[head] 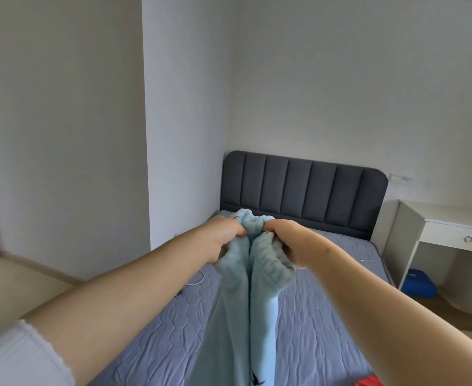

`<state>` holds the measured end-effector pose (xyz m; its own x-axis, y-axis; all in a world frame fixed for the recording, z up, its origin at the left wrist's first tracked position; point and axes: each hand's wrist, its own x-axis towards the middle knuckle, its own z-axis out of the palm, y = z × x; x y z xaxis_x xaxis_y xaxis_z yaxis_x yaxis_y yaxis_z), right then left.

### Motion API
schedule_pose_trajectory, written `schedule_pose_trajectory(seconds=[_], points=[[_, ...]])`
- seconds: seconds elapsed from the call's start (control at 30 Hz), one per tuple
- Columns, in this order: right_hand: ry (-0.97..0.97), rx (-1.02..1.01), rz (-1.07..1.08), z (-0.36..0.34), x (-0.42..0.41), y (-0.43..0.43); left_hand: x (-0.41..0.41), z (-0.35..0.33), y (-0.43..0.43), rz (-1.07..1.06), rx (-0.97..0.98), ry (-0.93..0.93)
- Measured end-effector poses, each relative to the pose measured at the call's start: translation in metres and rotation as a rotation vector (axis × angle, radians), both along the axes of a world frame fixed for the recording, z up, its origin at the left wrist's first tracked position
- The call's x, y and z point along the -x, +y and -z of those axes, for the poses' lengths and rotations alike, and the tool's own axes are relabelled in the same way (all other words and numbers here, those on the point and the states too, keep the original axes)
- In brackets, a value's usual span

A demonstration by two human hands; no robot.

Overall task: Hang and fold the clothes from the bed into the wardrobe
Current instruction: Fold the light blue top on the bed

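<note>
light blue garment hangs above the bed from its bunched top edge, left hand and right hand side by side on outstretched arms, each grip curled tight on the fabric, grey headboard behind, white bench at right.

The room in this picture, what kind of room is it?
Most likely a bedroom. There is a bed with a padded grey headboard and a white desk beside it. The left hand and right hand grip a light blue garment above the bed.
</note>
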<state>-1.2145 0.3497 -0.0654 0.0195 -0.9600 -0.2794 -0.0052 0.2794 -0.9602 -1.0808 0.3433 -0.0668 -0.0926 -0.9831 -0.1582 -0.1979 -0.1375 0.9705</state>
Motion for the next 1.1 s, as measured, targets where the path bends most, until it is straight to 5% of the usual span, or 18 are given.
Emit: schedule_pose_trajectory(seconds=[0.13, 0.33, 0.5, 0.63, 0.77, 0.93, 1.0, 1.1], points=[[-0.067, 0.031, 0.079, -0.003, -0.002, 0.005, -0.005, -0.005, 0.015, 0.204, -0.079, 0.087], [-0.202, -0.008, 0.085, -0.007, -0.014, 0.012, -0.012, 0.004, 0.021, 0.368, 0.197, -0.372], [0.720, 0.120, 0.063, -0.003, -0.004, 0.006, -0.032, 0.005, 0.015, 0.311, 0.418, -0.610], [0.957, 0.385, -0.201, -0.001, -0.004, -0.002, -0.043, 0.001, 0.016, 0.417, 0.568, -0.609], [0.843, 0.352, 0.008, -0.001, 0.008, -0.001, -0.066, -0.004, 0.013, 0.458, 0.611, -0.581], [1.116, 0.581, -0.056, 0.004, 0.005, 0.001, -0.085, -0.005, 0.004, 0.445, 0.595, -0.546], [1.036, 0.719, -0.152, 0.007, -0.002, 0.002, -0.090, -0.005, 0.000, 0.387, 0.570, -0.444], [0.728, 0.645, -0.325, 0.007, -0.008, 0.008, -0.105, -0.005, -0.008, 0.309, 0.504, -0.281]])
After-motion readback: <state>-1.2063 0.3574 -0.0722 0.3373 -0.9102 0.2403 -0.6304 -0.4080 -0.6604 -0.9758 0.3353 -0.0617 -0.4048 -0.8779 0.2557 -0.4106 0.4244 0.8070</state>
